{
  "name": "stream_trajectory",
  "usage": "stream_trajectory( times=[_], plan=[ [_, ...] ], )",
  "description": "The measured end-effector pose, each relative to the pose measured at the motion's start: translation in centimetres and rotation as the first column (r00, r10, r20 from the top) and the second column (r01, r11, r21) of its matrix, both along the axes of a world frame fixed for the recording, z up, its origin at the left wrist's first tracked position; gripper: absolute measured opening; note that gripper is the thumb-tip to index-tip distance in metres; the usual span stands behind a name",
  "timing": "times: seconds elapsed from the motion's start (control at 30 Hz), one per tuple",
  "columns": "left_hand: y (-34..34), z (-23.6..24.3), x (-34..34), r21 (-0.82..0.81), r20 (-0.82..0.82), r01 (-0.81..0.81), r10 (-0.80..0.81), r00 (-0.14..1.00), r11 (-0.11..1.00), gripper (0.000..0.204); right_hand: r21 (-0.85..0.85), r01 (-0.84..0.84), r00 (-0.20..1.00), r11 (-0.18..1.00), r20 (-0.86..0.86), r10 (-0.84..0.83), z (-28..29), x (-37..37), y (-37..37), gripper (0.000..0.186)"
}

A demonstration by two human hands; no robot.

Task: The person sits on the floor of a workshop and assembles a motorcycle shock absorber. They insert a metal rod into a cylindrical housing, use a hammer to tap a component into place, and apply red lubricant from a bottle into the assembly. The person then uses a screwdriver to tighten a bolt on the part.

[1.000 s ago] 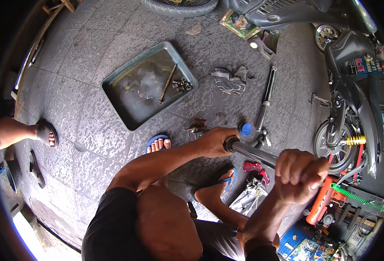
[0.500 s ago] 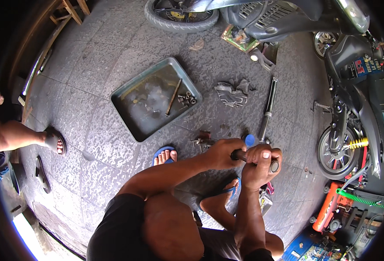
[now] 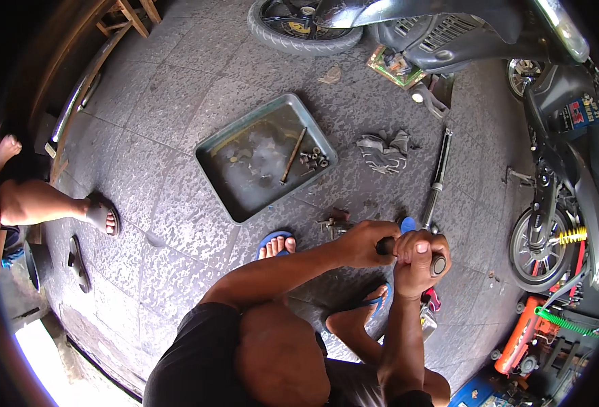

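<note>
A dark, bar-shaped tool handle [image 3: 438,265] with rounded ends runs between my two hands; whatever lies below it is hidden. My left hand [image 3: 366,244] is closed near its left end. My right hand [image 3: 418,260] wraps round the right part, thumb on top, with the round metal end poking out. Just beyond my fingers shows a blue round piece [image 3: 408,224]. A long grey and silver fork tube [image 3: 437,183] lies on the floor past it. Left of my hands, partly covered, is a small metal part [image 3: 335,224].
A grey tray [image 3: 211,186] holds a rusty rod [image 3: 293,156] and several small metal parts [image 3: 315,160]. Grey gloves [image 3: 383,152] lie right of it. Motorcycles stand ahead and right, near an orange cylinder [image 3: 520,336]. Another person's foot [image 3: 103,216] rests at left.
The whole scene has shifted right in the picture as my view turned slightly left. Both hands keep their grip, and the bar has turned a little between them.
</note>
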State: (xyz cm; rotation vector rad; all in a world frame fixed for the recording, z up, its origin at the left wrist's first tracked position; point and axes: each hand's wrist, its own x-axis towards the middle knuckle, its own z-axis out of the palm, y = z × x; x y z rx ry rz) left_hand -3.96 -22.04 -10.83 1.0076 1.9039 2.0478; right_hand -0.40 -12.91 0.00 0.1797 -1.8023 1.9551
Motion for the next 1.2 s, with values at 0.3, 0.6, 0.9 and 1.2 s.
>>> stream_trajectory(
  times=[0.3, 0.6, 0.9, 1.2],
  plan=[
    [0.2, -0.9, -0.1, 0.021, -0.035, -0.054, 0.055, 0.998, 0.998, 0.032, -0.121, 0.025, 1.0, 0.992, -0.009, -0.026, 4.9, -0.3, 0.2, 0.028],
    [0.3, 0.3, -0.7, 0.02, 0.033, 0.016, -0.017, 0.999, 1.0, 0.032, 0.001, 0.068, 0.989, 0.998, 0.133, -0.067, -0.3, 0.2, 1.1, 0.038],
    [0.4, 0.5, -0.6, -0.043, 0.022, 0.055, -0.054, 0.998, 0.998, 0.033, -0.137, -0.001, 0.994, 0.991, 0.113, 0.016, 1.3, 0.2, 1.1, 0.03],
    [0.5, -0.3, -0.9, -0.022, 0.026, 0.033, -0.032, 0.999, 0.999, 0.032, -0.091, -0.004, 0.994, 0.996, 0.109, 0.014, 4.5, -0.3, 1.2, 0.034]
  ],
)
